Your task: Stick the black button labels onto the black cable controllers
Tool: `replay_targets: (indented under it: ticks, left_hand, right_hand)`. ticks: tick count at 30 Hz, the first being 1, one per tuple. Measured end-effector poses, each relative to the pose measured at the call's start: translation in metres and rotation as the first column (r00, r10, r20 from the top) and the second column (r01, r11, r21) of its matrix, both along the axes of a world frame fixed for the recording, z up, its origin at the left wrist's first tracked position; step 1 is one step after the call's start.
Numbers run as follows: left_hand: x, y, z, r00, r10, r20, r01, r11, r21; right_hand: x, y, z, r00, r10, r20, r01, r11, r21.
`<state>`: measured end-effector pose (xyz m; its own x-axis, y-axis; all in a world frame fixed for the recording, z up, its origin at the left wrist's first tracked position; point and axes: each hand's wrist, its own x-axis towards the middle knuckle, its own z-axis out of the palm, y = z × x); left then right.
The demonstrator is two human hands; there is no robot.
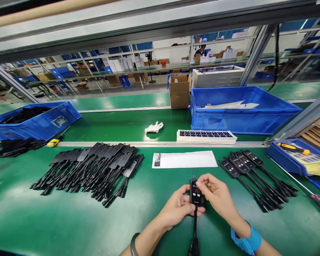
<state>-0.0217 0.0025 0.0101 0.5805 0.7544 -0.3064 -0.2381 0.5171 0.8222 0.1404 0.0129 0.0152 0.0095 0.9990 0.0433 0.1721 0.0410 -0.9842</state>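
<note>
Black controller shld be kept steady, clasped in left hand, w/ right hand pinched together at far end.

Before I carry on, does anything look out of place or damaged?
A crumpled white glove lies by itself on the green bench, beyond the white sheet. It looks odd because the left hand and right hand are both bare, so it may have been left there. No spill or damage stands out.
</note>
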Motion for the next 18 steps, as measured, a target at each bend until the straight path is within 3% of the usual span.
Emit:
replay_targets:
  ticks: [18]
  left_hand:
    - [0.0034, -0.0020, -0.0028, 0.998, 0.026, -0.060, -0.021, 0.996, 0.083]
  right_hand:
    - [-0.0013, 0.0010, -0.0093, 0.998, -0.048, 0.030, 0.048, 0.999, 0.015]
